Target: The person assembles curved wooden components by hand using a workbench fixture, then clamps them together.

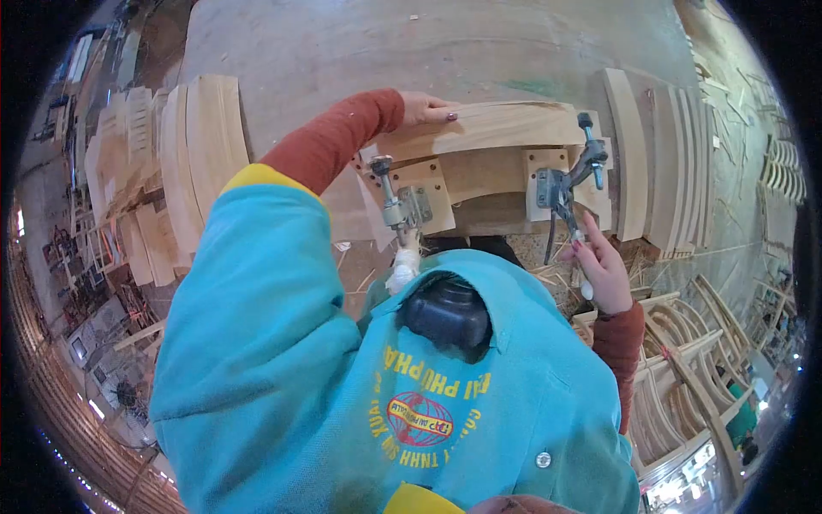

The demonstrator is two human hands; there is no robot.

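Left hand [425, 110] at upper centre of the frame, laid on the left end of the board [505, 126]; the thumb shows on the near side, the other fingers are partly hidden, so I cannot tell whether it is clamped on the wood. Right hand [606, 270] right of centre, against the handle [585, 272] of the right clamp [561, 188]; its fingers are bent and a little apart; cannot tell whether they close round the handle.

Board: pale, gently curved, lying crosswise in the upper centre; a curved block [486, 177] sits just below it in the frame, between two plates fitted with screws, left plate [438, 204] and right plate [548, 160]; each plate carries a clamp. The left clamp [402, 206] has a white wrapping [404, 267] at its lower end, beside the jacket [282, 377]; its spindle points toward the board's left end; the right clamp's dark tip stands beside the board's right end; contact cannot be made out at either.

Surroundings: tabletop [445, 47] across the top of the frame; stacked boards [210, 128] at upper left; a single plank [627, 154] and upright strips [681, 171] at upper right; curved wooden frames [689, 377] at lower right.
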